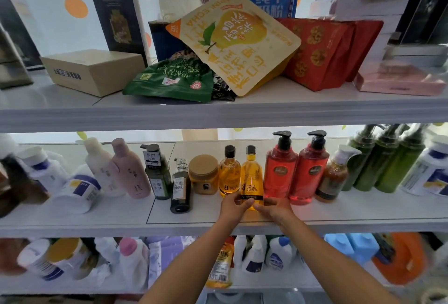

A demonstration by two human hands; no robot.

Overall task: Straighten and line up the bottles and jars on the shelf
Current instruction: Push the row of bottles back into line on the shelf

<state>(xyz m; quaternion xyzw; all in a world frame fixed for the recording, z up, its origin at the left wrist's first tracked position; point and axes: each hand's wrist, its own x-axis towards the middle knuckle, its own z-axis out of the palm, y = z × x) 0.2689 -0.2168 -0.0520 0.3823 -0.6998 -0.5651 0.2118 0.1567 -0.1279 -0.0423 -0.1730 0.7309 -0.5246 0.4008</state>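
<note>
While my left hand (234,206) and right hand (272,208) clasp the base of the amber ginseng shampoo bottle (251,177) on the middle shelf (97,226), I judge alignment underway; next, square it beside its twin bottle (229,173)

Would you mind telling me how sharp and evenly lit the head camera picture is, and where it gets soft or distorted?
Head view: sharp at centre, where the amber shampoo bottle label reads clearly between the left hand and right hand; edges blur and smear, as on the white jars at left; wide-angle bending tilts the green pump bottles; bright backlight glows behind the shelf.
</note>
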